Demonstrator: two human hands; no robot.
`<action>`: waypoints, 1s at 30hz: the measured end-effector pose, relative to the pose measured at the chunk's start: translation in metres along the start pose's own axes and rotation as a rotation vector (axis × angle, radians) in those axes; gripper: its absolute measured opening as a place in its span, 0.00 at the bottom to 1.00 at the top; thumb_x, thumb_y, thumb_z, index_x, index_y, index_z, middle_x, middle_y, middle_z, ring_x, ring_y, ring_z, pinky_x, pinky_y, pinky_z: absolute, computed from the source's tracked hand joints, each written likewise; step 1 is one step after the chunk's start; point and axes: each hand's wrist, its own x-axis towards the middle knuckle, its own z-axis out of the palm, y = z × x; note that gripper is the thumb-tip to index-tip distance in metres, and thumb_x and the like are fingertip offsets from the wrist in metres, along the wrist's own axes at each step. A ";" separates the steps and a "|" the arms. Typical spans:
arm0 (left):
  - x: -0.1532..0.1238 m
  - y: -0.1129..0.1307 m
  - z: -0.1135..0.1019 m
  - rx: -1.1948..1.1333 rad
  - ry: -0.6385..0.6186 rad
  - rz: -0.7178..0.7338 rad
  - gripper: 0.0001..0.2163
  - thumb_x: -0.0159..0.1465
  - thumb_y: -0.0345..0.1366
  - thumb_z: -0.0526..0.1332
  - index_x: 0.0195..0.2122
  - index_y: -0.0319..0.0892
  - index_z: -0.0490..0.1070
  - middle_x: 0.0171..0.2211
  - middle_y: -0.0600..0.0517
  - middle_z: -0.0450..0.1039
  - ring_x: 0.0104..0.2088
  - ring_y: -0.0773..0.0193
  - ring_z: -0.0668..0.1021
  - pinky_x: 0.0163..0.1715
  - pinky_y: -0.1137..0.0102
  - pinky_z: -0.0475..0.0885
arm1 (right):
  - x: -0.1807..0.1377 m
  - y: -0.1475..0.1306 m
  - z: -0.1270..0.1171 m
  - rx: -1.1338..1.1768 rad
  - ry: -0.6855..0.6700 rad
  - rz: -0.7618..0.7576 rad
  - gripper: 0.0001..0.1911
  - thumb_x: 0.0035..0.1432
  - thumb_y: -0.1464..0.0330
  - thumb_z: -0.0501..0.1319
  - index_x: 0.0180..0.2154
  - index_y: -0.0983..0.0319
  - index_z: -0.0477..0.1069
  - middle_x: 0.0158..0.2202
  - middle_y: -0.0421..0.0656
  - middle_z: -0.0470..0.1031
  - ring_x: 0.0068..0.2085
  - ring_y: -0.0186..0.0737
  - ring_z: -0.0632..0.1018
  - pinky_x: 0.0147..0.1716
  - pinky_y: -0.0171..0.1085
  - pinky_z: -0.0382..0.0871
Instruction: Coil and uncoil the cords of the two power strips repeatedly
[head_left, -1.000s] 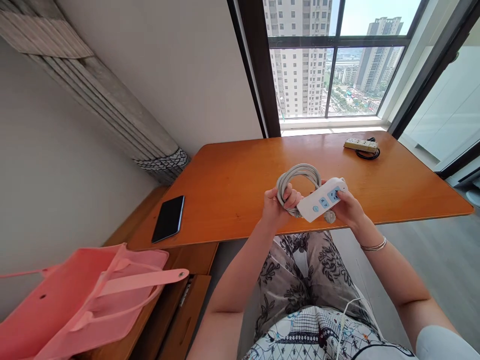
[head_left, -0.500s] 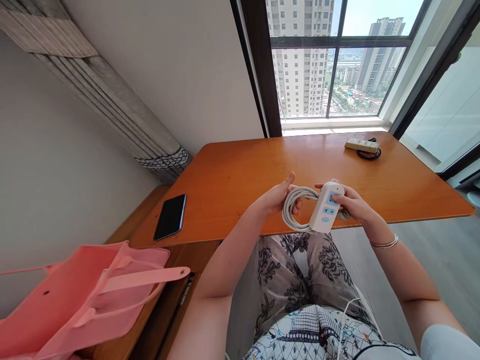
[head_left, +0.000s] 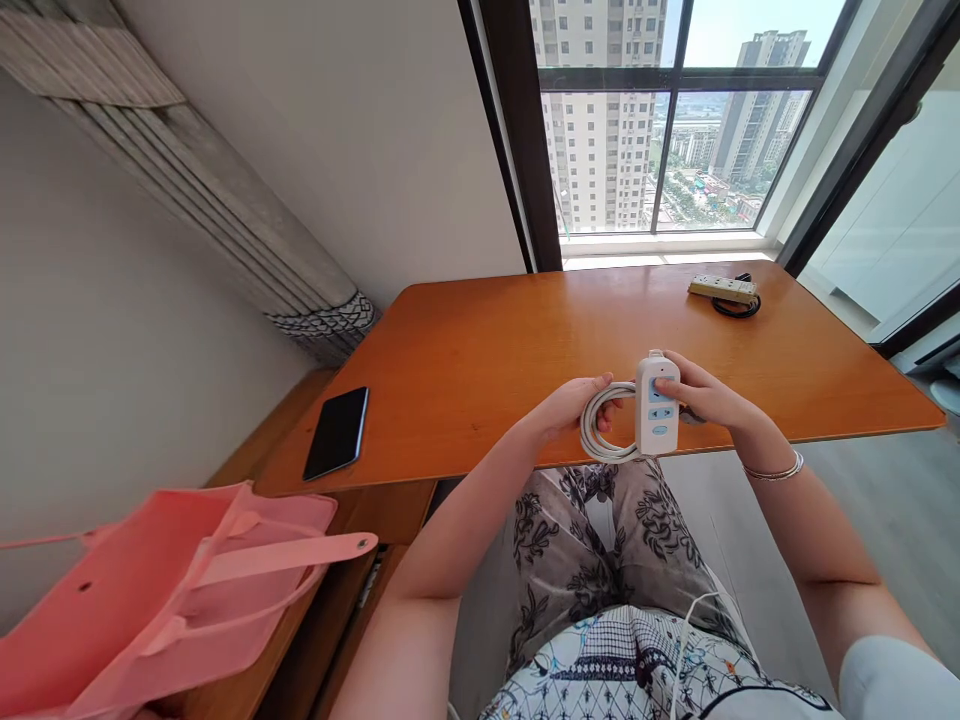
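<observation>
1. Plug [head_left: 691, 414] near desk's [head_left: 480, 370] front edge: partly behind right fingers [head_left: 667, 387].
2. White power strip [head_left: 658, 421]: markings too small to read.
3. Cable coil [head_left: 590, 427] hides part of left fingers [head_left: 598, 382].
4. Pink bag [head_left: 169, 605] off desk's front-left corner: cropped at left.

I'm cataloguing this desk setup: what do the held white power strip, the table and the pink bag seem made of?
White power strip: probably hard plastic, smooth, with rounded corners. Table: wood or veneer, seemingly varnished, given its brown sheen. Pink bag: perhaps felt or faux leather, matte, with bent panels.
</observation>
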 end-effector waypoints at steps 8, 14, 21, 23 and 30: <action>0.000 0.003 0.015 0.370 0.053 0.175 0.21 0.51 0.48 0.73 0.39 0.39 0.75 0.28 0.53 0.74 0.24 0.67 0.74 0.24 0.72 0.69 | 0.011 0.000 0.009 -0.384 0.027 -0.046 0.20 0.61 0.52 0.59 0.47 0.59 0.69 0.38 0.42 0.78 0.34 0.40 0.77 0.32 0.37 0.71; 0.003 -0.005 0.024 0.450 0.214 0.254 0.22 0.51 0.54 0.69 0.34 0.39 0.74 0.22 0.56 0.67 0.21 0.70 0.67 0.21 0.73 0.61 | 0.005 -0.001 0.018 -0.631 0.205 -0.128 0.22 0.62 0.55 0.60 0.54 0.57 0.69 0.46 0.46 0.80 0.40 0.45 0.80 0.40 0.42 0.72; 0.004 -0.006 0.016 0.330 0.289 0.260 0.26 0.49 0.60 0.68 0.32 0.39 0.72 0.22 0.54 0.71 0.19 0.70 0.68 0.18 0.73 0.63 | -0.009 0.001 0.002 -0.521 0.146 -0.037 0.26 0.59 0.52 0.63 0.55 0.58 0.72 0.46 0.47 0.80 0.46 0.46 0.79 0.40 0.40 0.72; 0.006 -0.006 0.014 0.264 0.292 0.277 0.27 0.48 0.61 0.68 0.31 0.39 0.72 0.20 0.54 0.69 0.18 0.71 0.67 0.18 0.73 0.62 | -0.009 -0.003 0.001 -0.560 0.052 -0.027 0.25 0.60 0.51 0.62 0.52 0.58 0.74 0.44 0.45 0.81 0.42 0.44 0.79 0.37 0.38 0.69; 0.013 -0.013 0.016 0.249 0.257 0.300 0.27 0.47 0.59 0.71 0.31 0.39 0.71 0.21 0.56 0.69 0.18 0.72 0.69 0.18 0.74 0.65 | -0.008 -0.007 0.006 -0.696 -0.106 -0.009 0.23 0.64 0.50 0.55 0.45 0.60 0.76 0.35 0.43 0.80 0.33 0.39 0.75 0.31 0.35 0.61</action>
